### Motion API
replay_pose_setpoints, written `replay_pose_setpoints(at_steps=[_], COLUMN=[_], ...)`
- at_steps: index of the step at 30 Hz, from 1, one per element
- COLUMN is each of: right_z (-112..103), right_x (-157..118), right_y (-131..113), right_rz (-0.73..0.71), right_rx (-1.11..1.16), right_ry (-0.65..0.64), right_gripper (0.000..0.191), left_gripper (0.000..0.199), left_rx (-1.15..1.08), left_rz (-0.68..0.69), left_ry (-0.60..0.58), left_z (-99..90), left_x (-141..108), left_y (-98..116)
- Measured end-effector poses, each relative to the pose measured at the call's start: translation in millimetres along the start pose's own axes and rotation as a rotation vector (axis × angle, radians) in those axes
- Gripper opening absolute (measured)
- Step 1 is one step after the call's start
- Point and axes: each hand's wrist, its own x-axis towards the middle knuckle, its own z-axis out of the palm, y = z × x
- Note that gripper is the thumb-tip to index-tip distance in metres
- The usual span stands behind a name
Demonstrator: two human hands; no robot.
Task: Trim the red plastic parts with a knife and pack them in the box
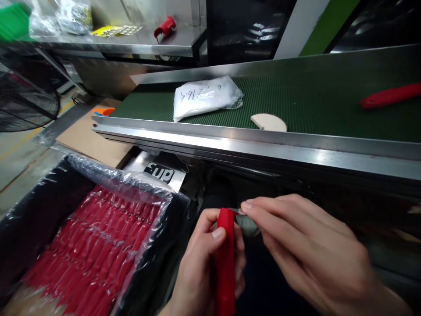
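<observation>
My left hand (205, 259) is wrapped round a long red plastic piece (225, 263), which points up and away from me. Its thumb presses on the near side of the piece. In the fingertips of my right hand (305, 245) is a thin metal blade (234, 211), pinched between thumb and forefinger. The blade's tip meets the upper end of the red piece, at its right edge. How far the blade reaches back into my right hand is hidden by the fingers.
A plastic-lined dark bin (171, 206) with rows of red pieces stands at left. Beyond my hands runs a green conveyor belt (315, 105) with a metal edge, carrying a white package (205, 97), a cream half-disc (269, 122) and another red piece (391, 96). A fan (26, 94) is far left.
</observation>
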Motion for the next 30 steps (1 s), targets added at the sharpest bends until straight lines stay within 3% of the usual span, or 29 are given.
replay_pose_setpoints(at_steps=[30], right_z=[0.5], right_x=[-3.6], right_y=[-1.5], right_rz=[-0.006], right_rx=[-0.059], right_ry=[-0.012], right_gripper=[0.034], left_gripper=[0.016], left_rx=[0.0], left_rz=[-0.023], left_ry=[-0.042], left_z=[-3.5], left_x=[-1.1], left_y=[-0.5])
